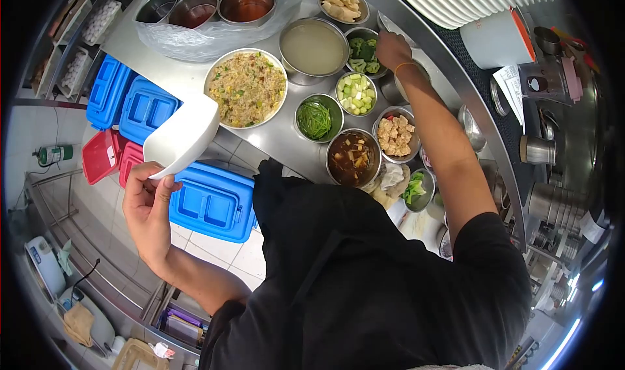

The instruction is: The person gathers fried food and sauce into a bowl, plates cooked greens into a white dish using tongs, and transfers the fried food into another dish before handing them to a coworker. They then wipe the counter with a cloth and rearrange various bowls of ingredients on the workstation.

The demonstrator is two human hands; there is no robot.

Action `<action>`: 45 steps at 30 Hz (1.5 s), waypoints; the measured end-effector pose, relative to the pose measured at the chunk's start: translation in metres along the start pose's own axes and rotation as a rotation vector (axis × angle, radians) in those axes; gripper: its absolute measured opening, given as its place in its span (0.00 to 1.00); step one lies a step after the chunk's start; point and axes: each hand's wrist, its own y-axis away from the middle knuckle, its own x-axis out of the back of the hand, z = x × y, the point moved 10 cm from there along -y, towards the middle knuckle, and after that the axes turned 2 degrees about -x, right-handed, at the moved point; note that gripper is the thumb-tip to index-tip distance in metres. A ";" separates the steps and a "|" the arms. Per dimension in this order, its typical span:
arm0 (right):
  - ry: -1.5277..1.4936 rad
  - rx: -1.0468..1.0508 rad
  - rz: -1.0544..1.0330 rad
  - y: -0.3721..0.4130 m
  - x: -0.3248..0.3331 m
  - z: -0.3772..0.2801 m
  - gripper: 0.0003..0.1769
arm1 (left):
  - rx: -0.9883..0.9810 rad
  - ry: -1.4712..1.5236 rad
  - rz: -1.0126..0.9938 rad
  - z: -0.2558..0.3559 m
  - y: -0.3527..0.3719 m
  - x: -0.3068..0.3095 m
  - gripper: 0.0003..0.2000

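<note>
Bowl [185, 132]: white, tilted, its near edge pinched between the thumb and fingers of my left hand [148, 204].
Broccoli [362, 48]: just beside my right hand [394, 50] — whether those fingers are spread or closed on something, I cannot tell.
Fried rice [246, 87]: beyond the bowl — over to its right.

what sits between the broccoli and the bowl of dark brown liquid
In the head view, a bowl of chopped pale-green vegetable sits between the broccoli and the bowl of dark brown liquid.
</note>
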 end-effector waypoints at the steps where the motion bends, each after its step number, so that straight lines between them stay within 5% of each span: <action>1: -0.093 -0.031 -0.019 0.004 -0.001 0.002 0.14 | 0.001 -0.006 -0.005 -0.002 -0.002 -0.001 0.10; 6: -0.246 -0.121 -0.262 0.081 0.007 -0.005 0.18 | -0.002 0.026 -0.046 -0.002 -0.020 -0.016 0.10; 13: -0.616 -0.270 -0.450 0.162 -0.071 0.021 0.16 | -0.062 0.052 -0.167 0.017 -0.052 -0.054 0.09; 26: -0.942 -0.447 -0.460 0.163 -0.083 0.011 0.18 | -0.120 0.070 -0.266 0.027 -0.045 -0.072 0.08; 33: -0.421 -0.334 -0.565 0.160 -0.058 0.017 0.17 | -0.112 0.059 -0.196 0.020 -0.037 -0.065 0.09; 36: -0.056 -0.160 -0.391 0.145 -0.029 0.012 0.17 | -0.216 -0.087 -0.180 0.031 -0.043 -0.075 0.08; 40: -0.135 -0.089 -0.169 0.103 -0.013 0.022 0.14 | -0.308 -0.206 -0.181 0.041 -0.052 -0.098 0.08; 45: -0.175 -0.173 -0.283 0.080 0.006 0.018 0.13 | -0.286 -0.192 -0.213 0.032 -0.053 -0.106 0.07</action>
